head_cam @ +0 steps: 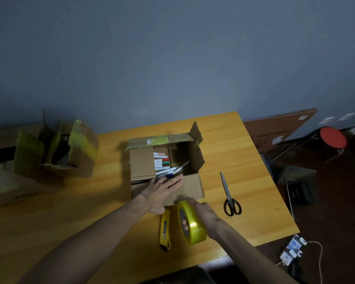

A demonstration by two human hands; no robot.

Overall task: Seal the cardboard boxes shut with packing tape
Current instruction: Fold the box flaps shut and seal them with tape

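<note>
An open cardboard box [193,187] sits mid-table with several markers [162,163] inside; its left flap is folded in, its far and right flaps stand up. My left hand [162,187] lies flat with straight fingers on the near flap, reaching toward the opening. My right hand [203,212] grips a yellow roll of packing tape [193,224] just in front of the box, fingers through its core. A second cardboard box [55,152], open with yellowish tape on its flaps, stands at the table's left end.
A yellow utility knife [164,230] lies left of the tape roll. Black-handled scissors [229,193] lie right of the box. The wooden table [244,165] ends at the right, where a red stool [333,137], a leaning board and a power strip [291,251] stand.
</note>
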